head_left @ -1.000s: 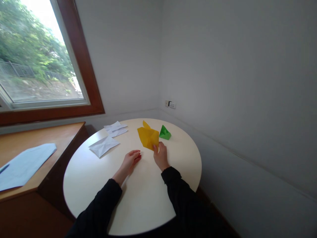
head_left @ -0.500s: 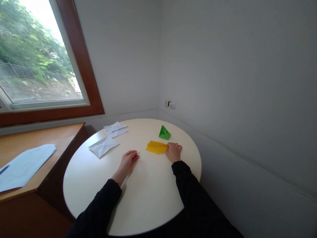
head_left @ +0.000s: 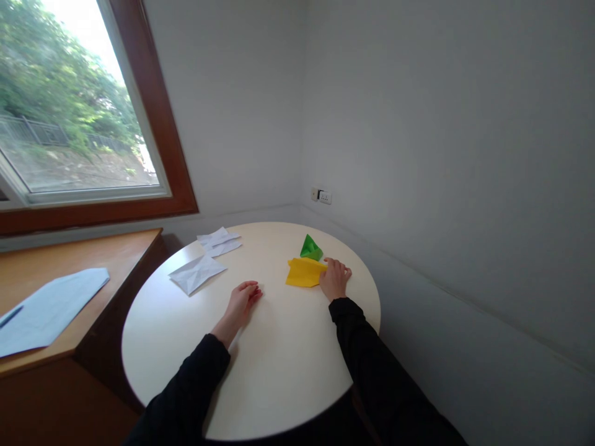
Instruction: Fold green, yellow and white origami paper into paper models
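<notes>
A yellow folded paper (head_left: pixel 304 272) lies on the right part of the round table, just in front of a green folded-paper piece (head_left: pixel 311 248). My right hand (head_left: pixel 335 279) grips the yellow paper's right end, thumb and fingers closed over it. The hand covers that end. On the tabletop left of the yellow paper rests my left hand (head_left: pixel 242 300), with its fingers curled together and nothing visible in them.
White creased papers (head_left: pixel 198 274) lie at the left of the round cream table (head_left: pixel 279 371). A wooden cabinet (head_left: pixel 134 254) on the left holds a pale sheet (head_left: pixel 56 310) and a pen (head_left: pixel 10 316). Walls meet behind the table, with a socket (head_left: pixel 325 197).
My right hand has shifted the yellow folded paper to the right and slightly away, closer to the green piece. My left hand stays about where it was.
</notes>
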The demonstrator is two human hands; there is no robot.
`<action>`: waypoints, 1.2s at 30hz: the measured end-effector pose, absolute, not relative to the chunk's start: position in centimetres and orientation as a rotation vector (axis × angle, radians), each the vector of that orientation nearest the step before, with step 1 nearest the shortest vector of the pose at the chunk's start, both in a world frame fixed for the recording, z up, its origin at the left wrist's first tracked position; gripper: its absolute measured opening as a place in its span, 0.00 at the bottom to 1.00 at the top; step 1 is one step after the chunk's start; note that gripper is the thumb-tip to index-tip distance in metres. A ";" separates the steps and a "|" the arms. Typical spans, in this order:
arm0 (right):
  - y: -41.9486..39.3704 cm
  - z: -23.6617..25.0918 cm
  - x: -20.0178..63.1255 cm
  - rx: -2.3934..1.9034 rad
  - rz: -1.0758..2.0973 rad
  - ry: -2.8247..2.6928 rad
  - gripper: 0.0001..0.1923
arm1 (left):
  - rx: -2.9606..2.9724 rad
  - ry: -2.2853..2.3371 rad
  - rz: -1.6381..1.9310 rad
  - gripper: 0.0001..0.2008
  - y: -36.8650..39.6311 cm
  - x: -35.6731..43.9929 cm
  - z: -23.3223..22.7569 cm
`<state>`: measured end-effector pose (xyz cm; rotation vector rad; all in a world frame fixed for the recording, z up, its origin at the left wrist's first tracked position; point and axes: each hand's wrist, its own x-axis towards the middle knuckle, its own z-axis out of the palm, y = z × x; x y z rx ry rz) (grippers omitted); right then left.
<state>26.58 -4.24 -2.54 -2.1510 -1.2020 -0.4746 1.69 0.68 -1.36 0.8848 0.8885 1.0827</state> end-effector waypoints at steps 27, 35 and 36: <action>-5.1 -2.6 18.8 -1.446 -0.320 -1.844 0.17 | 1.775 1.780 1.430 0.06 7.1 -6.2 -3.8; -4.7 -3.0 19.2 -1.450 -0.184 -1.752 0.16 | 1.818 1.775 1.505 0.06 6.1 -5.4 -1.8; -4.7 -3.0 19.2 -1.448 -0.170 -1.747 0.16 | 1.829 1.762 1.517 0.07 5.9 -5.2 -1.3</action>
